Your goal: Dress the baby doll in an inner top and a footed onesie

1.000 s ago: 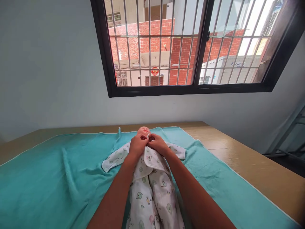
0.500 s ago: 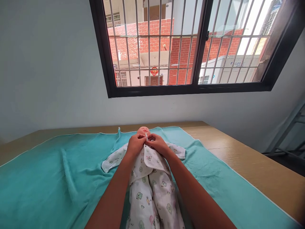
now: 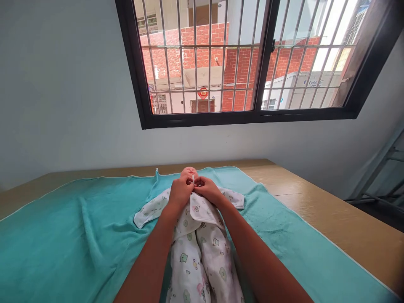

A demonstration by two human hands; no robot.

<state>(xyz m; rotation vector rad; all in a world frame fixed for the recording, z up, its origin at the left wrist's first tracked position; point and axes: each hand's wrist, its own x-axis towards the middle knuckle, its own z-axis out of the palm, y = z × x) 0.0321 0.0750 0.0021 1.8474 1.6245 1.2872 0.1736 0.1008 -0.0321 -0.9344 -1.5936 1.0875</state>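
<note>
The left hand and right hand pinched the doll's soft, light romper at its neckline, probably the firmest hold.

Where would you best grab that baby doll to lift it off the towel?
Likely the doll by its trunk, coming in from both sides under the spread sleeves: it lies flat, face up, and the loose suit alone could slip.

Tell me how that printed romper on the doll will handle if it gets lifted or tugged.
Probably floppy: the printed romper creases and drapes where the left hand and right hand pinch its neckline. Likely light: its sleeve lies flat on the teal towel. It may cling rather than slide, since the towel looks plush.
</note>
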